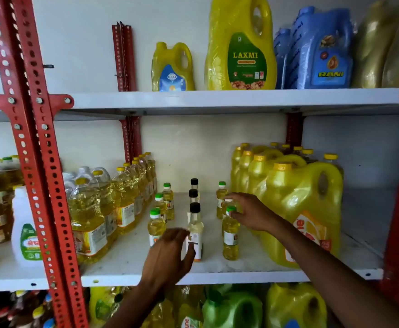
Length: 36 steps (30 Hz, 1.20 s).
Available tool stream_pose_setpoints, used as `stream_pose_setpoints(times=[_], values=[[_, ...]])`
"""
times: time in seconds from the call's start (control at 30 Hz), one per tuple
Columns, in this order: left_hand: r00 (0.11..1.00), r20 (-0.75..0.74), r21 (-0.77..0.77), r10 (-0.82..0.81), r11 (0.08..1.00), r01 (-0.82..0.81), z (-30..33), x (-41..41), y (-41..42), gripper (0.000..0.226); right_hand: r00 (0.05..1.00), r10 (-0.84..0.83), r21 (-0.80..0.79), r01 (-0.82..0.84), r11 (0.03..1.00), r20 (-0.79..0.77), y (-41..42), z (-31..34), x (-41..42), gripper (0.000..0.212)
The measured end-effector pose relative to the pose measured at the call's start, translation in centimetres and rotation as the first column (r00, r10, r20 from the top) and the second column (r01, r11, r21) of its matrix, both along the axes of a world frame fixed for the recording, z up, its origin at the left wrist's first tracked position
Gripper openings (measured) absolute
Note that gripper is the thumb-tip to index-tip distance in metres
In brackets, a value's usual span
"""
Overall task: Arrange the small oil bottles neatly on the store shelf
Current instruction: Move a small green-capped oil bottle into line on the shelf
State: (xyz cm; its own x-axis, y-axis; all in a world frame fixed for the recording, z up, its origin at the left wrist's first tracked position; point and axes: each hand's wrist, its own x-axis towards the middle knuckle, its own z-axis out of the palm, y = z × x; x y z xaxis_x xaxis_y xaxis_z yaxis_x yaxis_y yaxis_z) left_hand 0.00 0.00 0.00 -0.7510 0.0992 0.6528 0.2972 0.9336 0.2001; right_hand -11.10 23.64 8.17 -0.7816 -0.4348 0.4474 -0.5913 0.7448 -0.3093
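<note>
Small oil bottles stand in three short rows on the middle shelf (217,272). The left row has green caps (156,227). The middle row has black caps, its front bottle (195,229) pale. The right row has green caps, front bottle (230,237). My left hand (167,254) is at the shelf's front edge with its fingers apart and its thumb against the front black-capped bottle's label. My right hand (249,213) reaches in from the right. Its forefinger and thumb close around the top of the right row's middle bottle (226,206), which is mostly hidden.
Large yellow oil jugs (305,204) crowd the right side, close to my right wrist. Wrapped packs of tall oil bottles (122,197) line the left. A red slotted upright (39,162) stands at the left. More jugs fill the shelves above (241,43) and below.
</note>
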Motion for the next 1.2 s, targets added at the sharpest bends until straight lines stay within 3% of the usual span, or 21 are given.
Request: stream_pose_setpoints(times=[0.13, 0.27, 0.67, 0.87, 1.2], values=[[0.948, 0.315, -0.029, 0.051, 0.999, -0.044, -4.2, -0.8, 0.2, 0.043, 0.988, 0.001, 0.042, -0.008, 0.999, 0.152, -0.1, -0.3, -0.7, 0.042], [0.89, 0.448, -0.077, 0.091, 0.995, -0.063, -6.3, -1.4, -0.1, 0.048, 0.99, 0.002, 0.022, -0.005, 1.0, 0.14, -0.3, 0.1, -1.3, 0.036], [0.88, 0.466, -0.064, 0.089, 0.996, -0.067, -7.8, -1.9, -0.4, 0.061, 0.988, -0.091, -0.089, 0.102, 0.991, 0.123, -0.6, -0.5, -1.4, 0.035], [0.885, 0.458, -0.053, 0.084, 0.996, -0.068, -7.8, -2.0, -0.2, 0.061, 0.988, -0.046, -0.04, 0.052, 0.998, 0.148, -0.7, -0.3, -0.7, 0.051], [0.892, 0.446, -0.006, 0.066, 0.997, -0.072, -8.0, -2.2, -0.5, 0.062, 0.992, -0.04, -0.006, 0.041, 0.999, 0.12, -0.4, -0.2, 0.0, 0.046]])
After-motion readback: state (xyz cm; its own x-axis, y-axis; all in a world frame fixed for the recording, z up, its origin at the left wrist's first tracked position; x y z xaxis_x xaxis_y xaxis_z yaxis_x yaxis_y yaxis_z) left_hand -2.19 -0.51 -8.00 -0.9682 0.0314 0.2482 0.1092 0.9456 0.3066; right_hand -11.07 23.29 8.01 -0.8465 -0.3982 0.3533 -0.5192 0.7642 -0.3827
